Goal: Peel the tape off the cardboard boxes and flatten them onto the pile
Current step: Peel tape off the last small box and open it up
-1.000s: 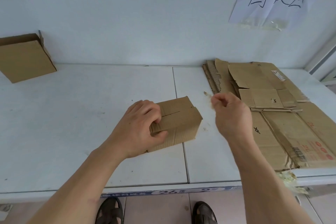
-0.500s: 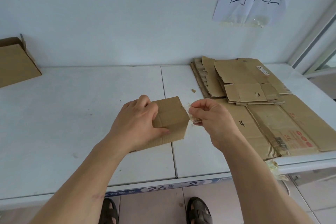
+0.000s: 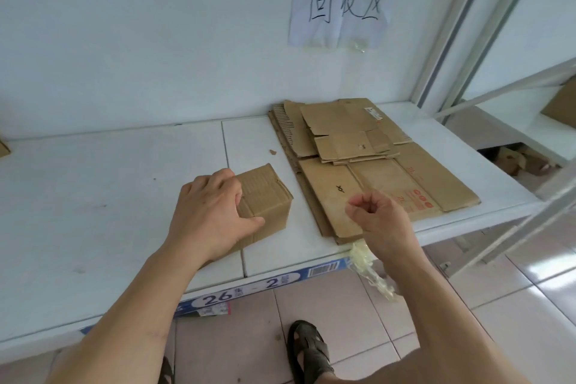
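Left hand grips small cardboard box at frame centre, fingers curled over top, thumb on front. Right hand apart from box, lower right, fingertips pinched together; whether tape is held, cannot tell. Box uncollapsed, beside flattened pile. Crumpled tape wad hangs at shelf edge. Flattening remains.

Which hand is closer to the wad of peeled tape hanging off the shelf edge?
Right. The right hand hovers just above the tape wad; the left hand grips the small box, farther left.

Right hand off box, perhaps with tape.
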Available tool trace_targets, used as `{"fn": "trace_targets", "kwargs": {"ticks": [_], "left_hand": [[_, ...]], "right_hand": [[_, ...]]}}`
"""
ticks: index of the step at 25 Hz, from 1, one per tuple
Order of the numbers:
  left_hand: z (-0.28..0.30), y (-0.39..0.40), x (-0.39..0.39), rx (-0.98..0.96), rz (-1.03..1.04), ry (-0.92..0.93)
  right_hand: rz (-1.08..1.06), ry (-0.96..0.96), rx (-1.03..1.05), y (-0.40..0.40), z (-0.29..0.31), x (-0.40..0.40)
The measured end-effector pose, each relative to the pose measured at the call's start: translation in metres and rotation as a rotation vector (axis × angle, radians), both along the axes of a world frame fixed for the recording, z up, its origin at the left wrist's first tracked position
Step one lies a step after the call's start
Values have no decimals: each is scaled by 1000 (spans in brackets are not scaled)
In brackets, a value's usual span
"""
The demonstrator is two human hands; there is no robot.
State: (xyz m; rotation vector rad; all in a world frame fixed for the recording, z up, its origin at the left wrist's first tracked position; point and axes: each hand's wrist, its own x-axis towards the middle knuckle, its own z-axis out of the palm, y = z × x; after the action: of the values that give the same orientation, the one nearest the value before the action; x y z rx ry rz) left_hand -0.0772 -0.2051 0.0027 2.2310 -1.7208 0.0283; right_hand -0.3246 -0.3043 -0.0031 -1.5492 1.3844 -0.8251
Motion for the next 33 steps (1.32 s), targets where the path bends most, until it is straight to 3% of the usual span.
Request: {"fn": "trace_targets", "kwargs": {"ticks": [5, 8, 13, 17, 24, 29, 31, 33], "left_hand": [[9, -3, -39, 15, -80, -53], [11, -5, -51, 10, -87, -60], [14, -11, -64, -3, -93, -66], [14, -11, -55, 47, -33, -77], [4, -11, -41, 142, 209, -14], [3, -13, -29, 248, 224, 94], [3, -13, -26, 250, 229, 103], [1, -14, -21, 223, 230, 137]], "right_hand": [[-110, 549, -202, 7, -16, -53], [-56, 701, -347, 10, -31, -58], [174, 588, -209, 18, -49, -33], [217, 641, -204, 14, -53, -28], [194, 848, -272, 10, -58, -16], [89, 970, -371, 10, -45, -9], [28, 884, -457, 14, -38, 1], [73, 601, -512, 21, -27, 16]]}}
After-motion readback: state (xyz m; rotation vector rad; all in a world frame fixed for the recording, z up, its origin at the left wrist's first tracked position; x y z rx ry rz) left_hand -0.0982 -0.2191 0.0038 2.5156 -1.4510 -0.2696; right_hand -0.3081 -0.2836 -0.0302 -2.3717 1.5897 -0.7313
